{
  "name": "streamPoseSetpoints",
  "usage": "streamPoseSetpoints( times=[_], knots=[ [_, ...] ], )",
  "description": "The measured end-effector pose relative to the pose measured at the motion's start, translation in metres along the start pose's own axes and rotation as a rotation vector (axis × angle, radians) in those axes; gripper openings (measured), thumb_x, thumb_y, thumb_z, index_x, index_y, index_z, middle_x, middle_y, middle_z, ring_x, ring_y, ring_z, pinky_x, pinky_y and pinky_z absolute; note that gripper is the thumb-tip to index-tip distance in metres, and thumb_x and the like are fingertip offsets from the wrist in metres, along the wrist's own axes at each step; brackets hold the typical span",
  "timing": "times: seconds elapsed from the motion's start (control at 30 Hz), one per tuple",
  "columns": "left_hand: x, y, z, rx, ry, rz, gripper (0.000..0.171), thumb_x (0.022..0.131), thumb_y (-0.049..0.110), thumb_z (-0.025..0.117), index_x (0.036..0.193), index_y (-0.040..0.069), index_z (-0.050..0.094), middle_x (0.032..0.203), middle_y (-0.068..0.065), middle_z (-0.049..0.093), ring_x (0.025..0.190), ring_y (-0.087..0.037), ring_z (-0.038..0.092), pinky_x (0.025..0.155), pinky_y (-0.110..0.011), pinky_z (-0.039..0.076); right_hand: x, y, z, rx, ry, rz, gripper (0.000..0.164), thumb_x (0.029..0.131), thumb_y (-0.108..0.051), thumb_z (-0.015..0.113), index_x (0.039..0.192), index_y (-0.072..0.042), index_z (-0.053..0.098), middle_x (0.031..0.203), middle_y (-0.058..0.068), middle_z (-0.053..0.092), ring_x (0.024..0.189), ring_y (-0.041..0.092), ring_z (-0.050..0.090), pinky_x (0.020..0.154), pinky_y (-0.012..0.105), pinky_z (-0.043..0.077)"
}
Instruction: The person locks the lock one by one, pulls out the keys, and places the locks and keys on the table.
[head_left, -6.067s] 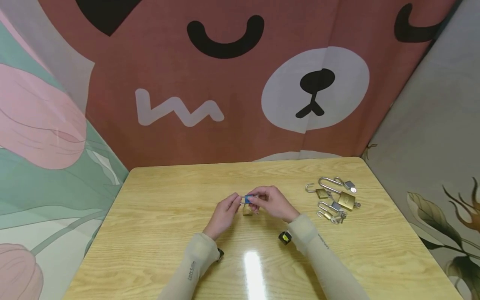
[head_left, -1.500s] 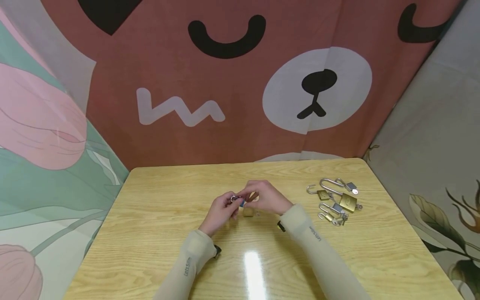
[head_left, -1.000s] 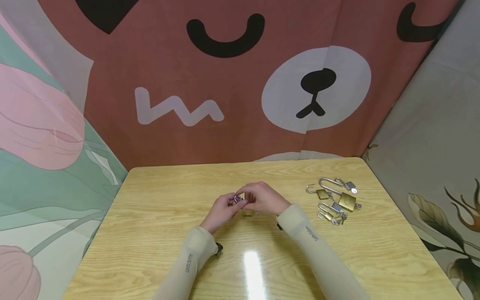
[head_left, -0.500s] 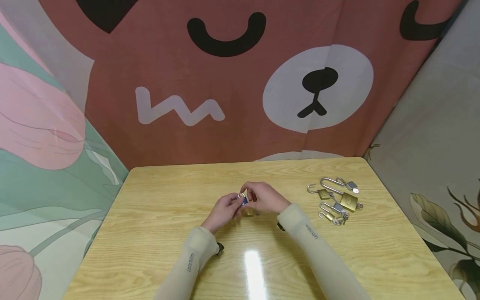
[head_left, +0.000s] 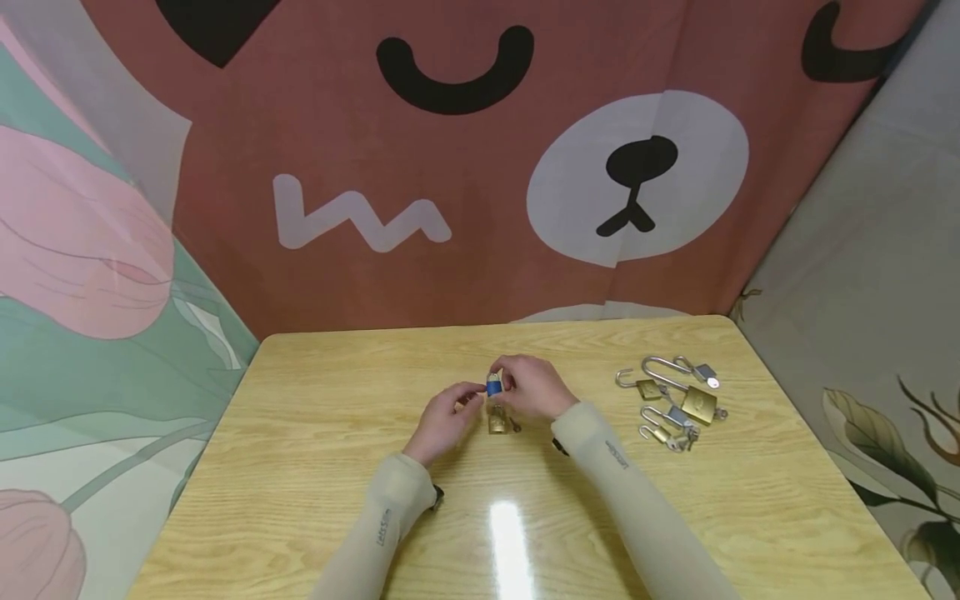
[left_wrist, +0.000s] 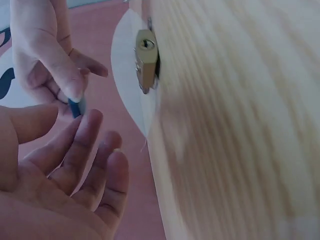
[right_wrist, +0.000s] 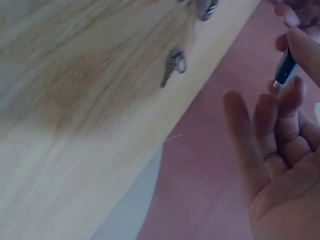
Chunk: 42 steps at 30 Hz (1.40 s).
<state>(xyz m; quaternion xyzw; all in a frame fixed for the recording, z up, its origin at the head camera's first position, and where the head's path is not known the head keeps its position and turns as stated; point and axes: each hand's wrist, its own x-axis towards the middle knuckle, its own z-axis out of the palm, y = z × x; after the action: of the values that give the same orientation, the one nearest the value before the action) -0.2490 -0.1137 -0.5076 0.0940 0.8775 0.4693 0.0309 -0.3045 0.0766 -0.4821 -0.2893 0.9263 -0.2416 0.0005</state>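
My right hand [head_left: 534, 387] pinches a small blue padlock [head_left: 493, 386] between thumb and fingers, its metal shackle pointing up in the head view. The right wrist view shows the blue padlock [right_wrist: 285, 67] edge-on under the thumb. My left hand [head_left: 446, 423] is just left of it, fingers relaxed and holding nothing. Its fingertips come very near the blue padlock [left_wrist: 74, 108]; whether they touch is unclear. Below the hands a brass padlock [head_left: 497, 421] rests on the table, its keyhole visible in the left wrist view. Small keys [head_left: 515, 427] lie at its right side.
At the table's right lie several open padlocks with keys, among them a large brass padlock [head_left: 699, 406], a smaller brass one [head_left: 648, 389] and a grey one [head_left: 704, 372]. Behind the wooden table [head_left: 337, 375] hangs a printed curtain [head_left: 450, 283].
Both hands were on the blue padlock; my left hand has let go and its fingers have loosened. My right hand has turned the padlock shackle-up, uncovering more of the brass padlock.
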Motion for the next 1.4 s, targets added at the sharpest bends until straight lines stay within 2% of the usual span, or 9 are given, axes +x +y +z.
streamPoseSetpoints(
  times=[0.1,0.2,0.3,0.47,0.67,1.0,1.13,1.2,1.4],
  knots=[
    [0.000,-0.002,0.001,0.058,-0.013,0.028,0.033,0.102,0.026,0.053,0.132,0.017,0.060,0.125,-0.005,0.063,0.114,-0.020,0.053,0.096,-0.048,0.051,0.006,0.005,0.003,-0.037,0.010,0.031,0.036,0.080,-0.033,0.080,0.110,-0.017,0.068,0.075,-0.008,0.064,0.071,0.009,0.055,0.066,0.034,0.052],
    [0.001,-0.004,0.003,0.115,-0.040,0.057,0.037,0.102,0.025,0.053,0.138,0.016,0.056,0.136,-0.008,0.058,0.126,-0.024,0.047,0.106,-0.054,0.044,0.011,0.010,0.009,-0.073,0.006,0.047,0.036,0.079,-0.034,0.081,0.108,-0.016,0.068,0.079,-0.005,0.067,0.077,0.012,0.057,0.069,0.037,0.054],
    [0.003,-0.006,0.006,0.167,-0.057,0.081,0.040,0.101,0.025,0.054,0.139,0.014,0.054,0.140,-0.011,0.055,0.131,-0.027,0.041,0.110,-0.055,0.039,0.016,0.015,0.016,-0.115,-0.013,0.050,0.036,0.080,-0.034,0.081,0.107,-0.015,0.069,0.079,-0.003,0.067,0.079,0.013,0.056,0.070,0.036,0.054],
    [0.004,-0.006,0.012,0.223,-0.099,0.082,0.043,0.101,0.030,0.054,0.140,0.013,0.053,0.144,-0.014,0.051,0.136,-0.030,0.035,0.113,-0.059,0.033,0.020,0.021,0.025,-0.164,-0.047,0.042,0.030,0.079,-0.031,0.081,0.101,-0.013,0.070,0.077,-0.002,0.064,0.078,0.015,0.053,0.068,0.033,0.051],
    [0.005,-0.006,0.016,0.298,-0.155,0.102,0.046,0.101,0.032,0.053,0.142,0.011,0.051,0.147,-0.015,0.049,0.139,-0.033,0.031,0.114,-0.063,0.029,0.018,0.022,0.027,-0.178,-0.070,0.091,0.030,0.079,-0.031,0.080,0.101,-0.012,0.071,0.078,0.001,0.066,0.079,0.018,0.052,0.070,0.036,0.051],
    [0.007,-0.003,0.017,0.364,-0.144,0.119,0.048,0.099,0.030,0.055,0.142,0.009,0.050,0.143,-0.015,0.053,0.137,-0.033,0.035,0.114,-0.060,0.031,0.018,0.022,0.027,-0.141,-0.056,0.115,0.038,0.080,-0.032,0.079,0.112,-0.013,0.070,0.081,0.001,0.067,0.083,0.018,0.052,0.074,0.037,0.051],
    [0.006,-0.005,0.015,0.367,-0.123,0.114,0.048,0.098,0.031,0.057,0.141,0.011,0.051,0.142,-0.014,0.054,0.135,-0.032,0.038,0.113,-0.060,0.032,0.014,0.024,0.017,-0.081,-0.025,0.134,0.047,0.081,-0.029,0.079,0.122,-0.010,0.066,0.085,0.004,0.068,0.082,0.019,0.056,0.073,0.039,0.054],
    [0.006,-0.006,0.014,0.355,-0.113,0.120,0.047,0.098,0.030,0.058,0.140,0.012,0.052,0.141,-0.013,0.055,0.133,-0.030,0.040,0.112,-0.059,0.034,0.008,0.029,0.008,-0.043,-0.002,0.153,0.046,0.083,-0.027,0.077,0.123,-0.010,0.065,0.087,0.005,0.067,0.079,0.018,0.058,0.070,0.038,0.054],
    [0.000,0.000,0.011,0.268,-0.143,0.169,0.041,0.099,0.026,0.058,0.138,0.014,0.054,0.137,-0.006,0.058,0.127,-0.024,0.048,0.106,-0.052,0.045,-0.033,0.072,-0.035,0.013,0.081,0.237,0.038,0.088,-0.024,0.072,0.122,-0.008,0.067,0.091,0.008,0.068,0.074,0.018,0.060,0.065,0.038,0.054]
  ],
)
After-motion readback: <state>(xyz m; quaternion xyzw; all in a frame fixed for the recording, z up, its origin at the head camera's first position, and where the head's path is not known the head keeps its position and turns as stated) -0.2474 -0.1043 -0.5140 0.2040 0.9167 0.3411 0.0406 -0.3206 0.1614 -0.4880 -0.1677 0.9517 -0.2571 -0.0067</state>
